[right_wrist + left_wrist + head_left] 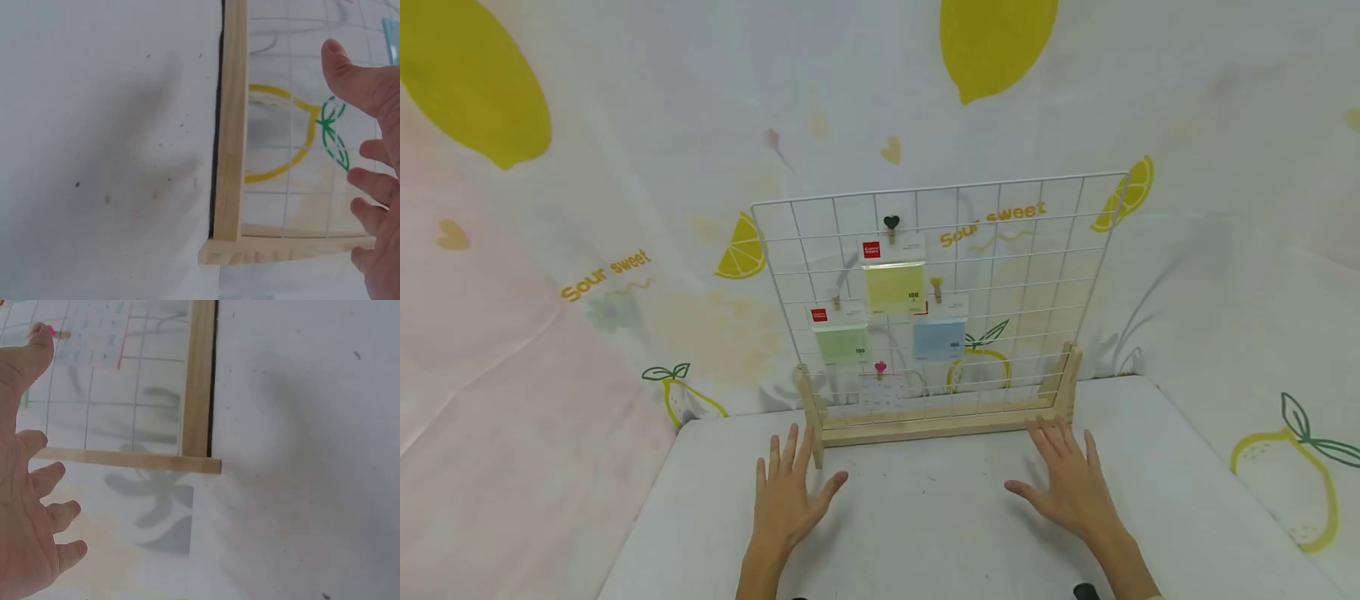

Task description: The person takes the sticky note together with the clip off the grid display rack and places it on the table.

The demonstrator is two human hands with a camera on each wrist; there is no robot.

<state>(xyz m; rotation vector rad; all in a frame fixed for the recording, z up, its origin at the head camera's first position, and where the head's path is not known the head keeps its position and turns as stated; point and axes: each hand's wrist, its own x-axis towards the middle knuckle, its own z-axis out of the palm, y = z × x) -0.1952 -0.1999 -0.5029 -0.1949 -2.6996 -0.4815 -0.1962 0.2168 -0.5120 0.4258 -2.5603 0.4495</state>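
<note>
A white wire grid panel (1000,304) stands in a wooden base (925,429) on the white table. Clipped to it are a yellow sticky-note pack (895,287), a green pack (841,343), a blue pack (938,340) and, low down, a small printed sheet (882,392) under a pink heart clip (881,367). My left hand (786,496) is spread in front of the base's left end, holding nothing. Fingers spread likewise, my right hand (1071,483) is before the right end. Both palms face down in the head view; neither visibly grips anything.
Behind the grid hangs a white cloth (670,167) printed with lemons. The table (925,533) stretches in front of the base. A dark object (1086,591) shows at the bottom edge beside the right forearm.
</note>
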